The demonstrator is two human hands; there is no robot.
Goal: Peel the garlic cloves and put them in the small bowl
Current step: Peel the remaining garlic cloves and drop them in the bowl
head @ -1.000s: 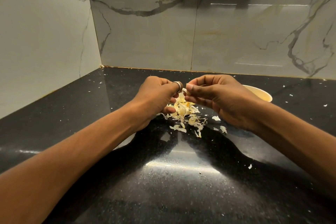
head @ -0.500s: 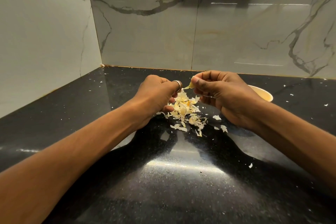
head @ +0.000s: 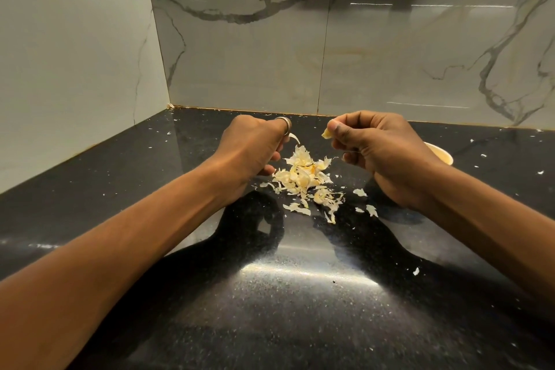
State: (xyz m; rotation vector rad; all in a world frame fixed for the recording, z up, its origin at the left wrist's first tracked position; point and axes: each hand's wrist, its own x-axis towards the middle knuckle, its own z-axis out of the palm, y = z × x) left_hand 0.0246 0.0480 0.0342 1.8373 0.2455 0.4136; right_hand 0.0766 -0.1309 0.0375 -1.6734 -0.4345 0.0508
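Over a black desk (head: 90, 183), the left hand (head: 252, 147), fingers curled, pinches a strip of garlic skin (head: 295, 138) above a heap of peels (head: 306, 177); the right hand (head: 381, 147) pinches a yellowish garlic clove (head: 326, 133) at its fingertips. The small bowl (head: 441, 155) sits mostly hidden behind that hand, its contents unseen.

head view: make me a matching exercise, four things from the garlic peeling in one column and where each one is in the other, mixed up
Things:
1. garlic clove
2. strip of peel
3. pile of peels
4. small bowl

Places:
a. partly hidden behind the right hand
b. on the counter between the two hands
c. pinched in the right hand
d. held by the left hand

Pairs: 1-c, 2-d, 3-b, 4-a
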